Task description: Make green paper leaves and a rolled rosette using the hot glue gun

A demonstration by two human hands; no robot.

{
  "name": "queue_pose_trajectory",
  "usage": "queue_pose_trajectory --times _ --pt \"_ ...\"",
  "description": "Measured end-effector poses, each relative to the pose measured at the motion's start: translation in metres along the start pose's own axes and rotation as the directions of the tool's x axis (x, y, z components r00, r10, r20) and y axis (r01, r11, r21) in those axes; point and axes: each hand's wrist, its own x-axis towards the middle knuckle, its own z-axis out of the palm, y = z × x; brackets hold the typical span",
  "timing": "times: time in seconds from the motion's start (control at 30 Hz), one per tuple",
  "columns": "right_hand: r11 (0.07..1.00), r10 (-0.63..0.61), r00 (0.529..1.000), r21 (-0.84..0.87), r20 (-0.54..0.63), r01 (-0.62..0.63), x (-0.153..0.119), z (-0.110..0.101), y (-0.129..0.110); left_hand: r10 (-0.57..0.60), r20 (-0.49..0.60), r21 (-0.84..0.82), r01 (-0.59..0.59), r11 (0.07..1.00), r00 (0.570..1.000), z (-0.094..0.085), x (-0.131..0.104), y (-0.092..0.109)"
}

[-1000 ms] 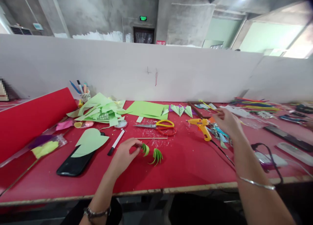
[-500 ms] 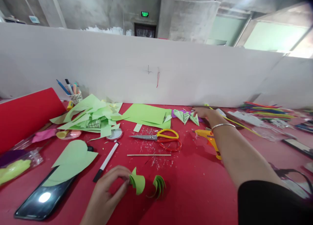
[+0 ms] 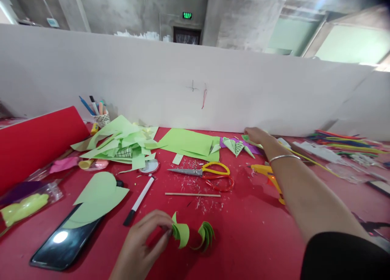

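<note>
My left hand point(image 3: 149, 239) pinches a curled green paper piece point(image 3: 182, 233) low in the middle of the view. Just right of it a second curled green piece point(image 3: 206, 236) rests on the red table. My right hand point(image 3: 255, 134) reaches far forward, near the white board, its fingers closed around something green that I cannot make out. Beside that hand lie folded patterned paper cones point(image 3: 236, 146) on purple paper point(image 3: 225, 141). Scissors with yellow and red handles point(image 3: 195, 172) lie open-handled in the middle, with a thin wooden stick point(image 3: 192, 194) below them.
A yellow glue gun point(image 3: 268, 173) lies under my right forearm. Left are a phone point(image 3: 61, 249) with green cut paper on it, a marker point(image 3: 139, 201) and a heap of green scraps point(image 3: 115, 142). A white board point(image 3: 152, 81) borders the table's back.
My right hand has moved from the paper cones toward the board and something green now shows at its fingers. The view has shifted slightly left. My left hand keeps its pinch.
</note>
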Motion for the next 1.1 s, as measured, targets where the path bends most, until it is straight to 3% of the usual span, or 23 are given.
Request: queue_pose_trajectory --times 0.13,0.27,0.43,0.6,0.73,1.1 --pt "0.987 -0.153 0.988 0.043 -0.001 0.152 -0.012 -0.031 -0.027 0.030 0.001 -0.010 -0.030 0.999 1.000 -0.001 0.000 0.003" --pt "0.877 -0.377 0.913 0.255 -0.157 0.406 -0.039 -0.050 -0.057 0.031 0.011 -0.009 -0.030 0.999 0.999 -0.002 -0.004 0.002" --pt "0.794 -0.459 0.852 0.314 -0.251 0.520 -0.063 -0.057 -0.077 0.028 0.034 -0.010 -0.028 1.000 0.999 0.000 -0.004 0.001" --pt "0.803 -0.494 0.830 0.231 -0.259 0.550 -0.070 -0.058 -0.078 0.064 0.022 -0.012 -0.063 0.998 0.998 0.000 -0.004 0.000" --pt "0.822 -0.484 0.838 0.197 -0.253 0.534 -0.069 -0.057 -0.073 0.079 0.026 -0.005 -0.079 0.997 0.997 0.000 -0.005 -0.002" --pt "0.852 -0.291 0.935 0.389 -0.204 0.351 -0.051 -0.029 -0.034 0.121 0.022 0.016 -0.121 0.993 0.992 0.004 -0.005 -0.005"
